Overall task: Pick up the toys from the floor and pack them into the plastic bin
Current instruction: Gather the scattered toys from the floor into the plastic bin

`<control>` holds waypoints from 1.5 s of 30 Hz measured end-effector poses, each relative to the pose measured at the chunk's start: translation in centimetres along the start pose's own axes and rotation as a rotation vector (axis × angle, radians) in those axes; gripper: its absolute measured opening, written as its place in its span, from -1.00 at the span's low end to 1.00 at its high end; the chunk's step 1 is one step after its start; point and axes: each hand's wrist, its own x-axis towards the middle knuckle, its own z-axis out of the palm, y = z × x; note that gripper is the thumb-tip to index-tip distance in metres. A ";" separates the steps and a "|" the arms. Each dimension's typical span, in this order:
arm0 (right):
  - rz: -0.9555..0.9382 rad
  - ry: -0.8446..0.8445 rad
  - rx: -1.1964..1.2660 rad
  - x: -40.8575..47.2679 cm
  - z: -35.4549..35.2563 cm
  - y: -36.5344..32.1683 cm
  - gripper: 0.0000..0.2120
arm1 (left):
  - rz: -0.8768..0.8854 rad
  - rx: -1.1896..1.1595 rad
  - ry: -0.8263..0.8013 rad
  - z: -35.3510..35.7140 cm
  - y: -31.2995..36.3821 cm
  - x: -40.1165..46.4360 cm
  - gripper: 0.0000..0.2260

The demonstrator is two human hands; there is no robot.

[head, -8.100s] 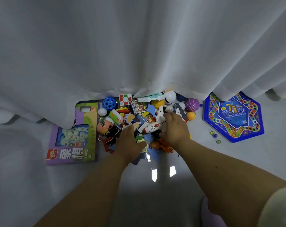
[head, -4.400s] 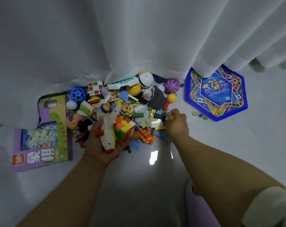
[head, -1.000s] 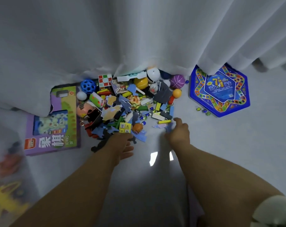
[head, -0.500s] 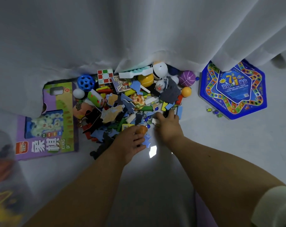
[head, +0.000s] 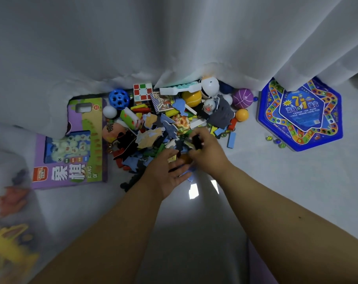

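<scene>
A heap of toys (head: 163,124) lies on the pale floor against the curtain: foam puzzle pieces, wooden blocks, a blue holed ball (head: 119,99), a cube puzzle (head: 143,94), a purple ball (head: 243,98) and an orange ball (head: 241,115). My right hand (head: 206,154) is at the heap's near edge, its fingers closed on small dark and yellow pieces (head: 194,142). My left hand (head: 168,171) is right beside it, palm turned towards it and fingers spread, holding nothing that I can see. The translucent plastic bin (head: 20,175) shows blurred at the lower left, with an orange toy (head: 10,199) and a yellow toy (head: 8,242) inside.
A purple chess box (head: 71,144) lies flat left of the heap. A blue hexagonal game box (head: 301,115) lies to the right, with loose marbles (head: 274,139) by it. A blue block (head: 231,140) lies apart from the heap. White curtain (head: 174,37) hangs over the heap's far side.
My right hand has closed on small pieces at the heap's near edge. My left hand has spread its fingers next to it.
</scene>
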 end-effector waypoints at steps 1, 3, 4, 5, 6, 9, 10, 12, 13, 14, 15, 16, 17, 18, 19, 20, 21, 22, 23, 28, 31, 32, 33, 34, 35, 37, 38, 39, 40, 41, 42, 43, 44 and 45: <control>-0.045 -0.060 0.011 -0.5 0.6 -0.9 -0.58 | -0.009 -0.067 -0.041 0.2 0.1 -0.1 -0.73; -0.151 -0.195 -0.042 -1.9 2.0 -2.5 -0.49 | -0.011 -0.265 -0.142 0.4 0.4 -0.3 -0.69; -0.167 -0.250 -0.076 -2.4 2.4 -3.0 -0.41 | 0.006 -0.331 -0.161 0.2 0.6 -0.2 -0.69; -0.156 -0.285 -0.112 -2.8 2.8 -3.4 -0.33 | 0.036 -0.339 -0.163 -0.2 0.7 0.0 -0.69; -0.152 -0.298 -0.164 -3.0 3.0 -3.5 -0.29 | 0.057 -0.314 -0.157 -0.7 0.9 0.1 -0.69; -0.242 -0.230 -0.248 -3.4 2.9 -3.4 -0.37 | 0.058 -0.252 -0.126 -1.8 1.2 0.1 -0.67; -0.244 -0.202 -0.191 -3.5 2.6 -3.3 -0.40 | 0.065 -0.254 -0.105 -1.9 1.3 0.1 -0.72; -0.191 -0.125 -0.041 -3.4 2.3 -2.7 -0.47 | 0.087 -0.270 -0.037 -2.2 1.4 0.1 -0.83; -0.157 -0.075 -0.016 -3.2 2.1 -2.1 -0.51 | 0.096 -0.281 -0.006 -2.4 1.5 0.1 -0.79; -0.134 -0.019 -0.054 -2.8 2.0 -1.3 -0.54 | 0.099 -0.290 0.015 -2.7 1.5 0.1 -0.72; -0.119 0.033 -0.144 -2.4 2.0 -0.5 -0.56 | 0.101 -0.281 0.037 -3.1 1.6 0.2 -0.67; -0.110 0.063 -0.264 -2.1 2.0 0.4 -0.57 | 0.102 -0.246 0.052 -3.4 1.7 0.0 -0.66; -0.098 0.063 -0.377 -1.8 2.0 1.1 -0.57 | 0.101 -0.193 0.071 -3.7 1.7 -0.3 -0.69; -0.084 0.036 -0.468 -1.7 2.3 1.8 -0.55 | 0.103 -0.152 0.089 -3.8 1.8 -0.5 -0.73; -0.077 0.003 -0.543 -1.7 2.6 2.3 -0.53 | 0.106 -0.122 0.109 -4.0 1.8 -0.5 -0.76; -0.077 -0.030 -0.603 -1.6 3.0 2.7 -0.51 | 0.113 -0.087 0.129 -4.0 1.8 -0.6 -0.78; -0.082 -0.059 -0.647 -1.5 3.4 2.9 -0.52 | 0.123 -0.025 0.162 -4.0 1.9 -0.5 -0.79; -0.087 -0.081 -0.673 -1.3 3.8 3.0 -0.53 | 0.144 0.080 0.201 -4.0 1.8 -0.3 -0.79; -0.092 -0.092 -0.678 -1.0 4.1 2.9 -0.55 | 0.181 0.242 0.250 -3.9 1.7 0.0 -0.80; -0.121 -0.022 -0.555 -0.5 4.0 2.6 -0.63 | 0.614 1.272 0.316 -4.6 1.2 1.9 -0.68; -0.087 0.016 -0.426 -0.7 3.2 2.6 -0.67 | 0.690 1.658 0.258 -4.6 1.0 3.1 -0.44; -0.060 0.038 -0.383 -0.7 2.9 2.6 -0.65 | 0.669 1.755 0.285 -4.5 1.0 3.3 -0.42; -0.026 0.060 -0.328 -0.7 2.8 2.6 -0.63 | 0.646 1.844 0.321 -4.3 1.1 3.3 -0.42; 0.010 0.077 -0.259 -0.7 2.6 2.6 -0.63 | 0.637 1.921 0.358 -4.0 1.2 3.3 -0.43; 0.041 0.086 -0.189 -0.5 2.4 2.5 -0.65 | 0.637 1.979 0.383 -3.8 1.3 3.4 -0.45; 0.099 0.098 -0.051 -0.2 1.8 2.0 -0.70 | 0.672 2.024 0.396 -3.6 1.5 3.3 -0.48; 0.150 0.110 0.063 -0.1 1.3 1.6 -0.74 | 0.683 1.981 0.378 -3.7 1.6 3.3 -0.49; 0.217 0.129 0.225 0.1 0.8 1.1 -0.80 | 0.687 1.887 0.354 -3.8 1.6 3.3 -0.50; 0.295 0.145 0.403 0.2 0.3 0.7 -0.86 | 0.700 1.764 0.340 -3.9 1.6 3.2 -0.53; 0.373 0.155 0.566 0.4 -0.2 0.4 -0.93 | 0.739 1.618 0.340 -4.1 1.5 3.2 -0.55; 0.443 0.162 0.687 0.5 -0.6 0.3 -0.96 | 0.795 1.480 0.345 -4.1 1.4 3.0 -0.59; 0.499 0.167 0.773 0.8 -1.0 0.5 -0.91 | 0.844 1.368 0.348 -4.2 1.3 2.8 -0.63; 0.539 0.166 0.845 1.1 -1.2 0.8 -0.88 | 0.871 1.254 0.339 -4.1 1.3 2.5 -0.68; 0.566 0.165 0.913 1.3 -1.3 1.1 -0.86 | 0.861 1.128 0.314 -3.8 1.3 2.0 -0.73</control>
